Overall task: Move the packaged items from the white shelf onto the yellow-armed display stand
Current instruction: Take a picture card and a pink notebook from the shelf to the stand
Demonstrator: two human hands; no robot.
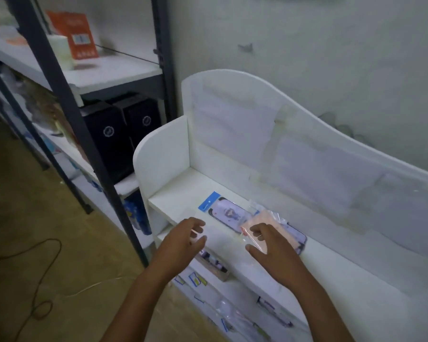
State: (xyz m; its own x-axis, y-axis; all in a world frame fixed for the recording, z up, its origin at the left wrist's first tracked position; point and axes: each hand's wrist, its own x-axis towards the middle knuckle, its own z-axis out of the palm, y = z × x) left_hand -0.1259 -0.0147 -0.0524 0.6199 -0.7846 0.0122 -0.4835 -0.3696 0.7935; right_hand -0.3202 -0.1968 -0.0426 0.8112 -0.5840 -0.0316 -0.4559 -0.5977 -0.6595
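We look down on a white wooden shelf unit (232,183) with a curved back panel, standing against a pale wall. On its top board lie two flat packaged items: a clear plastic sleeve with a blue header card holding a printed phone case (223,211), and, overlapping its right end, a clear bag with a peach-pink content (262,222). Our left hand (183,240) hovers at the front edge of the board, near the blue-headed sleeve, fingers loosely curved and spread, gripping nothing. Our right hand (272,248) reaches over the peach-pink bag with fingers spread; we cannot tell whether the fingertips touch the bag. Below the board, further small packets (198,280) sit on a lower level. To the left stands a dark metal rack (67,95) bearing an orange box (74,33) and two black boxes (124,132); a dark cable (42,267) lies on the brown floor.
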